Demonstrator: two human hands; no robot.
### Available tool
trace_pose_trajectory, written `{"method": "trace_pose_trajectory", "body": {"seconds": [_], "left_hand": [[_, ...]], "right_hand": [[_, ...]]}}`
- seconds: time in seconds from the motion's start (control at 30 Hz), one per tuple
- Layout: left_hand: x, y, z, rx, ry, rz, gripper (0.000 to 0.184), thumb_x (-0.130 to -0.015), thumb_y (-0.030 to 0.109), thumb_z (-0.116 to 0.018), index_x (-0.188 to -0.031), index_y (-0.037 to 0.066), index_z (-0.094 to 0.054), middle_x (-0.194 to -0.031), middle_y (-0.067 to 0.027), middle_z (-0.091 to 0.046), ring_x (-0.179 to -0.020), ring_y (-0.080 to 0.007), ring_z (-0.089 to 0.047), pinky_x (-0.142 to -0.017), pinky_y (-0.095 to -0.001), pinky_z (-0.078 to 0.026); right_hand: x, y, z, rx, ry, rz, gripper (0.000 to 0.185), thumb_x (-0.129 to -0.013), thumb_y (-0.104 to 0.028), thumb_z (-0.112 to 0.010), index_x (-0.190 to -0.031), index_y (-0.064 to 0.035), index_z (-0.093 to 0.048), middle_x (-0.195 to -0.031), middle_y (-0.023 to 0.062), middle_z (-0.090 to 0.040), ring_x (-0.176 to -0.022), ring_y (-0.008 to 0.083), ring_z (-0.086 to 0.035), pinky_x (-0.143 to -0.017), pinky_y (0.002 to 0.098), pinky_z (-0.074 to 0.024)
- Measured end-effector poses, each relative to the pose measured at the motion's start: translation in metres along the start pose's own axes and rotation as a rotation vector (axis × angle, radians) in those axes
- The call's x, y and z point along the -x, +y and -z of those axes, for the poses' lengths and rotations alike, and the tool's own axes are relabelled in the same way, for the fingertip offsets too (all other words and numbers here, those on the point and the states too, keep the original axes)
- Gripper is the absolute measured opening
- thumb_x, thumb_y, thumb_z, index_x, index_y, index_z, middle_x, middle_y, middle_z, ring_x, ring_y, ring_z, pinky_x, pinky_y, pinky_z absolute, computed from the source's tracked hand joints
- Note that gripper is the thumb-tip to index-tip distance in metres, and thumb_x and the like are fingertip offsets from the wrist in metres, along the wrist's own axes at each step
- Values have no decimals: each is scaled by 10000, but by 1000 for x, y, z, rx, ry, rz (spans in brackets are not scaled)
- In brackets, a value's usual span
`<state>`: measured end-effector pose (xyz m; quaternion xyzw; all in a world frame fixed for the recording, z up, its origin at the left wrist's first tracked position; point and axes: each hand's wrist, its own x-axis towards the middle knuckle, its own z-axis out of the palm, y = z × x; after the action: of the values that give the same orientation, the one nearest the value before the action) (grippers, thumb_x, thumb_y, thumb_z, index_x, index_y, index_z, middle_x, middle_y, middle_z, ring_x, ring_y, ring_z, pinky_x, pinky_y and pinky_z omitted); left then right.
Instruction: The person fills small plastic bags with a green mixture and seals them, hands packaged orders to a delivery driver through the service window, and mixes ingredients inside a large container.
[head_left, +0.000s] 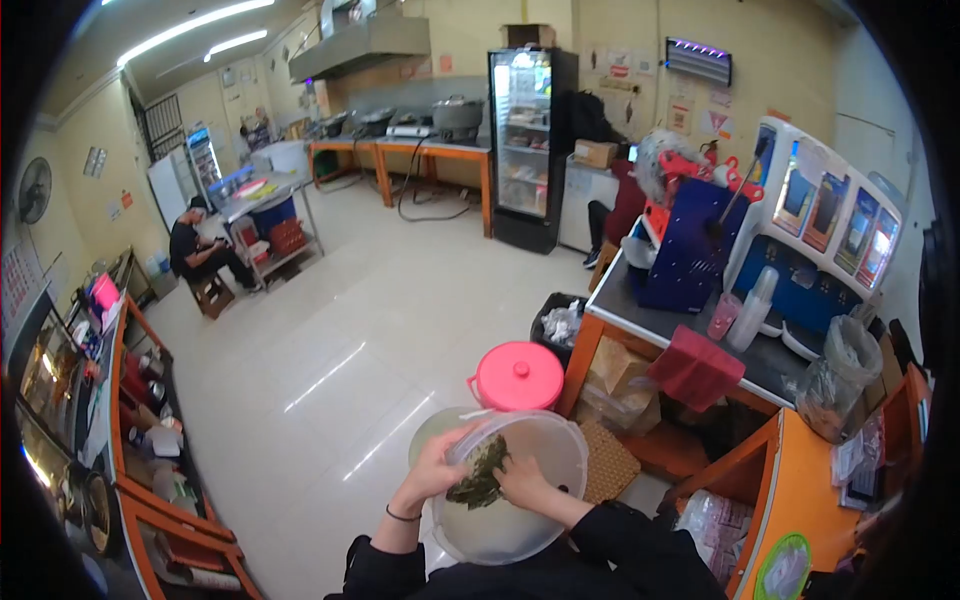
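Note:
A large translucent plastic tub [545,450] is tilted in front of me, with a clump of dark green leaves [482,480] inside it. My left hand [440,468] grips the tub's left rim, its thumb over the edge beside the leaves. Reaching inside, my right hand [524,486] has its fingers closed on the right side of the clump. The leaves' exact kind is too small to tell. Just beyond the tub stands a bright pink lidded container [519,378].
To the right is a counter [640,310] with a drink dispenser [820,220] and plastic cups [752,308]. A black bin [560,322] stands beside it. A shelf unit [130,480] runs along the left. Farther back, a person [205,245] sits on a stool.

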<state>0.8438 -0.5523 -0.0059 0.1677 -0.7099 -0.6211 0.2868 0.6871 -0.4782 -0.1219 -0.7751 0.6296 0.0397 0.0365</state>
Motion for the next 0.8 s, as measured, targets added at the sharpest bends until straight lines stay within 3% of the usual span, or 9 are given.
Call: {"method": "trace_pose_trajectory", "body": {"seconds": [0.03,0.13,0.17,0.27,0.4,0.43,0.6,0.67,0.8], "left_hand": [[3,-3,3,-5,11,11,639,-523,-81,-395,-1157,-23,-448,-1179,-83,-455,-1074,-145,-425,-925,-248,-288],[-5,-2,4,-1,5,12,643,-527,-84,-383,-1163,-16,-444,-1191,-90,-441,-1086,-145,-414,-934,-252,-281],[-8,-7,5,-29,10,9,644,-530,-85,-377,-1168,-15,-440,-1198,-98,-431,-1095,-147,-405,-940,-256,-278],[-21,-16,4,-30,30,40,648,-530,-89,-371,-1169,-13,-439,-1191,-104,-436,-1096,-152,-405,-943,-261,-276],[-47,-16,4,48,45,97,638,-547,-89,-381,-1177,-5,-433,-1183,-94,-442,-1086,-150,-414,-938,-263,-288],[-56,-20,7,-1,51,65,634,-555,-82,-393,-1183,-3,-427,-1179,-87,-446,-1084,-148,-417,-935,-262,-294],[-96,-18,11,-10,98,68,624,-560,-68,-412,-1181,-3,-430,-1179,-89,-451,-1086,-150,-415,-937,-269,-294],[-115,-22,16,-41,121,31,620,-560,-63,-419,-1176,-2,-436,-1182,-93,-452,-1085,-152,-416,-938,-272,-294],[-137,-33,18,-59,181,62,618,-555,-61,-417,-1169,3,-449,-1189,-100,-451,-1084,-157,-419,-943,-276,-291]], "right_hand": [[-4,-3,6,-74,-36,66,473,-642,-249,-634,-1069,-93,-501,-1089,141,-458,-1091,279,-381,-816,472,-321],[-30,0,-8,-43,-44,261,753,-530,-259,-718,-1196,-136,-389,-1048,101,-462,-1028,242,-411,-755,424,-354],[-38,-1,-9,-103,-145,289,805,-537,-223,-719,-1238,-151,-330,-1110,109,-431,-1068,248,-392,-809,446,-339],[-55,1,-23,-54,-216,410,769,-568,-215,-696,-1241,-174,-327,-1151,122,-408,-1101,249,-378,-845,456,-325],[-75,16,-37,50,-148,431,647,-638,-199,-632,-1222,-227,-353,-1122,125,-440,-1068,241,-422,-843,471,-309],[-89,24,-58,39,-205,409,675,-620,-232,-623,-1232,-247,-338,-1218,123,-380,-1166,309,-320,-892,542,-263],[-120,64,-57,-10,-129,455,738,-564,-229,-656,-1230,-248,-340,-1196,140,-394,-1140,320,-350,-862,556,-277],[-134,76,-44,-72,-318,420,739,-565,-216,-649,-1233,-257,-335,-1192,146,-395,-1131,305,-364,-877,538,-275],[-157,99,-55,-131,-258,504,584,-619,-244,-624,-1165,-257,-420,-1043,99,-505,-1036,248,-456,-826,471,-292]]}}
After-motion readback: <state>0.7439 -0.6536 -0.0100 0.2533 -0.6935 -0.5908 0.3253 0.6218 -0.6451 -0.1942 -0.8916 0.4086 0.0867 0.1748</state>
